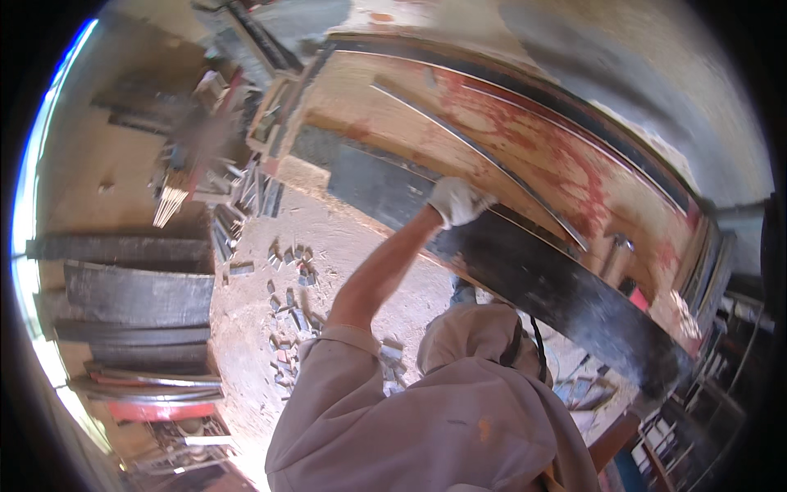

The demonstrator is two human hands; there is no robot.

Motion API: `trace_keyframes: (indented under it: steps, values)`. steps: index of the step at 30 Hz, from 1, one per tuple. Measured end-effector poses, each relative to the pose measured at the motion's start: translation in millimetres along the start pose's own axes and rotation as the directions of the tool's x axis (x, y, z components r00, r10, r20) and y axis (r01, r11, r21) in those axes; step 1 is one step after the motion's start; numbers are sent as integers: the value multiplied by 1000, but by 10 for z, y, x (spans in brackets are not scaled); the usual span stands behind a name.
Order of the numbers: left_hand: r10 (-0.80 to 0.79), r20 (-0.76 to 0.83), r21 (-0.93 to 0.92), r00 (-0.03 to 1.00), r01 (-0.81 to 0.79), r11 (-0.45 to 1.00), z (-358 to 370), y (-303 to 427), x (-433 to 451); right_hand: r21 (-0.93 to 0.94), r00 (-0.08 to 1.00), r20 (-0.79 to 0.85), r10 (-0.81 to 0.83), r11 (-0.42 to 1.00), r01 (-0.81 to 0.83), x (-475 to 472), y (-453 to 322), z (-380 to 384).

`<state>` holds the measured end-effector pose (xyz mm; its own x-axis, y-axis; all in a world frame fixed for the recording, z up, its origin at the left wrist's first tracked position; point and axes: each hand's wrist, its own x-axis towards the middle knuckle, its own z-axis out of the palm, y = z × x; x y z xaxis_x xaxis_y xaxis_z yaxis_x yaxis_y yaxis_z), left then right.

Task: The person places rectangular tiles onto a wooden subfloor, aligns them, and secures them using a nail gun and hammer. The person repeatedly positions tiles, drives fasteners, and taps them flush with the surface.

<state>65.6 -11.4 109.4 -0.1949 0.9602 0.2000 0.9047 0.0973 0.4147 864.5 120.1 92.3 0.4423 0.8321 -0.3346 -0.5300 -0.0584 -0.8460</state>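
Observation:
A long, flat dark board [541, 264] with a worn, dusty face runs slantwise from upper left to lower right before me. My left hand [458, 203], in a white work glove, is closed over its far edge near the middle. At the board's lower right end is my right hand [648, 403], gloved and partly hidden; it seems to hold that end, though blur and shadow hide its fingers. Beyond the board, a narrow strip [486, 157] lies slantwise on a wooden worktop [529, 135] stained red. A hammer [616, 258] lies on the worktop, right of the strip.
Small cut-off blocks [295, 313] are scattered over the dusty floor. Dark boards [138, 295] lie stacked at left, and wood scraps [246, 184] are heaped at upper left. More boards [707, 270] lean at the right end of the worktop, near a cluttered metal rack [731, 350].

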Motion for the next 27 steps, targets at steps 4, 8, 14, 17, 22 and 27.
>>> trace_keyframes:
  steps: [4,8,14,17,22,27]
  values:
    - [-276,362,281,890,178,943,116,-545,143,-41,992,15,123,992,-122,-383,478,-69]
    - [-305,244,263,920,240,934,171,-1267,114,-83,957,88,276,959,-269,-786,1487,-43]
    - [-233,311,309,922,134,942,540,-574,-144,-161,853,-59,518,838,-521,-1778,2883,1135]
    - [-236,359,305,903,126,944,1050,-289,-614,-464,720,-28,694,628,-624,-2020,3240,1626]
    - [-402,414,268,817,313,911,1393,-153,-727,-825,825,555,109,-57,563,-1556,3416,2040]
    - [-395,337,182,855,353,918,1431,-128,-785,-438,561,790,247,-411,799,-809,3468,2811]
